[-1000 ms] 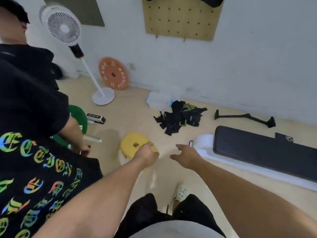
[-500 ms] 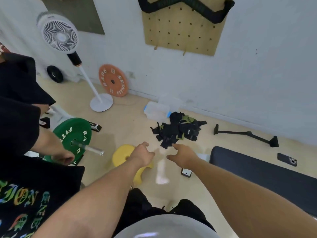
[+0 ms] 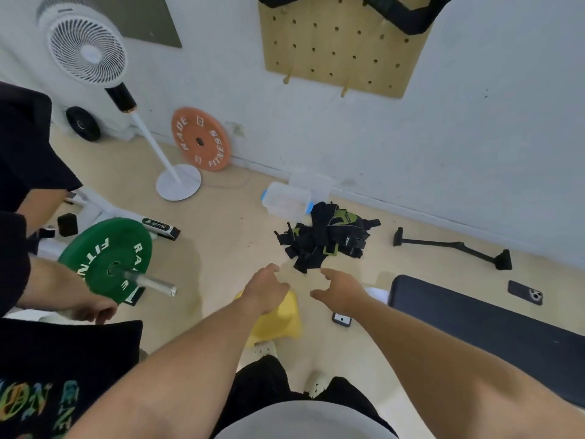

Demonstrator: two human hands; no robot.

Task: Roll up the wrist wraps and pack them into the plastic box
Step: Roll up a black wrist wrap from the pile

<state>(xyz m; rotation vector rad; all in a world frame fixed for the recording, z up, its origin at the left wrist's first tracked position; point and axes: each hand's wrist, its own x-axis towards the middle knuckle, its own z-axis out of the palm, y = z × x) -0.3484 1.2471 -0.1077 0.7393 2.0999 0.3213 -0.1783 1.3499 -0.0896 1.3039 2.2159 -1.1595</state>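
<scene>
- The wrist wraps (image 3: 326, 237) are seen as a tangled black and green heap on the floor (image 3: 234, 236), near the wall and untouched by either hand.
- The plastic box (image 3: 286, 201) — clear, with blue clips — is set on the floor just behind the heap, at its left, close to the wall; whether anything lies inside cannot be told.
- The left hand (image 3: 266, 288) is held out above the floor just short of the heap, its grip open, fingers loosely spread, nothing held.
- The right hand (image 3: 340, 288) is held out beside it, likewise with an open grip and relaxed fingers; the nearest strap end lies between the two hands, slightly beyond them.
- A yellow stool (image 3: 278, 315) is partly covered by the left forearm.
- A small dark device (image 3: 342, 320) lies on the floor beneath the right wrist, and a phone (image 3: 525, 293) lies beside the black bench pad (image 3: 474, 324).
- A green weight plate (image 3: 106, 258) on a bar stands at the left, by a second person (image 3: 34, 172) — an orange plate (image 3: 201, 139) and a white fan (image 3: 85, 47) are seen by the wall.
</scene>
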